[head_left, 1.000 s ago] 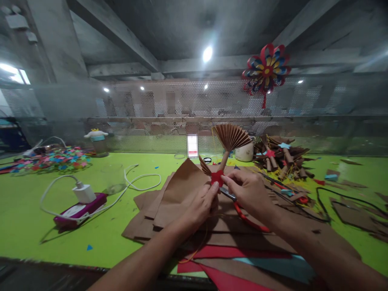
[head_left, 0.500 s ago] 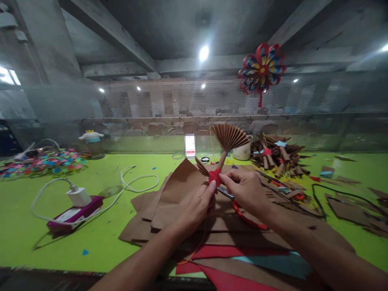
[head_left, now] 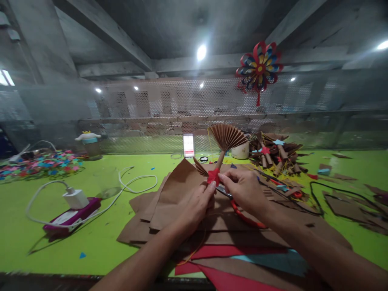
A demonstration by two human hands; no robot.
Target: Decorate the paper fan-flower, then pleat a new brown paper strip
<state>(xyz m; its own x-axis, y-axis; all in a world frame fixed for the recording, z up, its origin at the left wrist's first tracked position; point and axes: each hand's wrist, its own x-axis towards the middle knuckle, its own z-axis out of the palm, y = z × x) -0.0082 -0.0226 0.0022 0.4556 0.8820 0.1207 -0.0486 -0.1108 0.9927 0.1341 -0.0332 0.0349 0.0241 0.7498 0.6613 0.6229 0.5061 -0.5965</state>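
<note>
Our hands work close together just right of the frame's centre: the left hand (head_left: pixel 197 200) has its thumb on the lower edge of a red star (head_left: pixel 213 176), its other fingers mostly hidden behind, while the right hand (head_left: pixel 247 188) pinches the star's right edge between thumb and forefinger. The star sits across the lower part of a brown paper handle (head_left: pixel 220 161), which leans up to a spread, pleated fan (head_left: pixel 228 137); a smaller folded brown piece (head_left: pixel 200 166) sticks out at its left. We judge that we are fixing the star onto the handle. The next move seems to call for even pressure and a steady grip, without creasing the pleats.

Below, red-handled scissors (head_left: pixel 247 216) lie close under our right hand, blades toward the star; they look most in the way, though we cannot tell whether they touch us. Brown sheets (head_left: pixel 169 198) spread beneath, with red paper (head_left: pixel 239 251) and blue paper (head_left: pixel 273 262) at the bottom of the frame. Starred brown paper pieces (head_left: pixel 281 151) heap at the right, beside a black cord (head_left: pixel 315 198). On the green table (head_left: pixel 121 246), loose stars (head_left: pixel 51 163) and a purple power strip (head_left: pixel 91 208) occupy the left, well apart from our work.
</note>
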